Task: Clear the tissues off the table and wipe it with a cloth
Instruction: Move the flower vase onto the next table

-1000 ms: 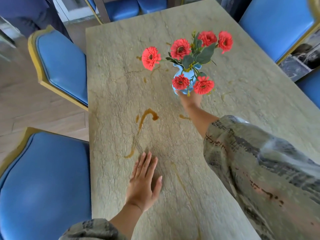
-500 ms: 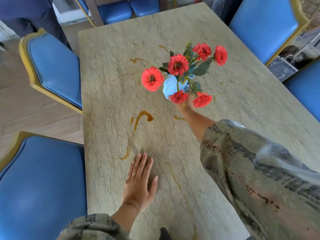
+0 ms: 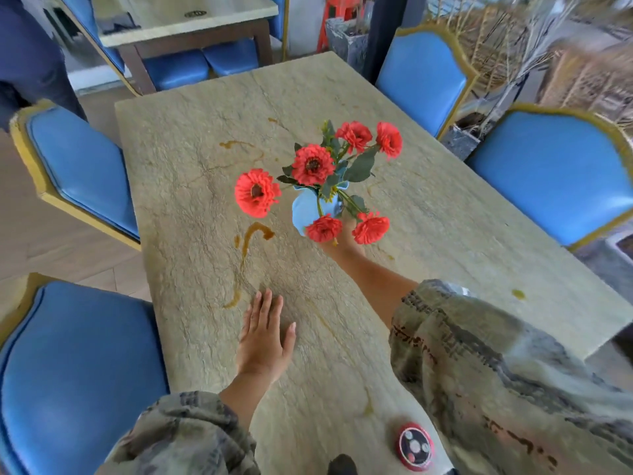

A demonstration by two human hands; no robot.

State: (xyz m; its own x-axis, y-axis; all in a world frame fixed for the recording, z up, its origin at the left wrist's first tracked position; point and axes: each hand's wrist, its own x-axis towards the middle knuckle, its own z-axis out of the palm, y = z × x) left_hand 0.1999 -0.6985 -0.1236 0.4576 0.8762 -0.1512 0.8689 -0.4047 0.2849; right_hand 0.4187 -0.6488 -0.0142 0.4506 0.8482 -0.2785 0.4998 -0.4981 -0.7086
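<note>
The stone-patterned table [image 3: 191,173] carries brown spill streaks [image 3: 251,236] near its middle and smaller drips elsewhere. No tissue or cloth shows in view. My right hand [image 3: 346,240] grips a light blue vase [image 3: 308,209] of red flowers [image 3: 313,164] from below, tilted toward the left. Whether the vase touches the table is unclear. My left hand [image 3: 263,337] lies flat on the table near its front, fingers together, holding nothing, just right of the lower end of the spill.
Blue chairs with gold frames stand on the left [image 3: 82,169] [image 3: 72,368] and on the right [image 3: 555,173] [image 3: 421,70]. A round red call button [image 3: 414,447] lies at the table's near edge. Another table [image 3: 178,25] stands behind, a person [image 3: 30,60] at far left.
My right hand has drawn the vase toward me and to the left. The view has tilted up, showing more of the room. My left hand stays flat in the same spot.
</note>
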